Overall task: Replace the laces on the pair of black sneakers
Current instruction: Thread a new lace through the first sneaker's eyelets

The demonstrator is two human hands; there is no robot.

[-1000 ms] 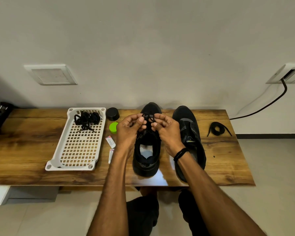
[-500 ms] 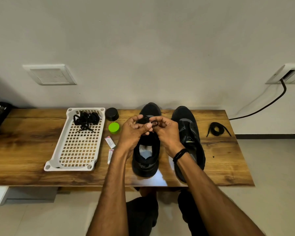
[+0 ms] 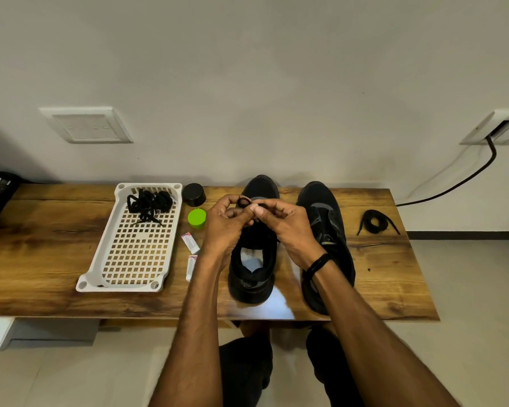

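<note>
At mid-bench (image 3: 41, 274), over the left shoe (image 3: 252, 277), the left hand (image 3: 222, 230) and right hand (image 3: 290, 227) meet with fingers curled, together pinching a small loop of black lace (image 3: 243, 201) above the shoe's front. The right shoe (image 3: 323, 218) stands just beside it, toe to the wall; a coiled lace (image 3: 375, 221) lies well apart at the bench's right end. A white tray (image 3: 100, 277) on the left holds a lace bundle (image 3: 149, 202) at its far end, with a black lid (image 3: 194, 194), green jar (image 3: 197, 218) and two tubes (image 3: 190, 242) between tray and left shoe.
</note>
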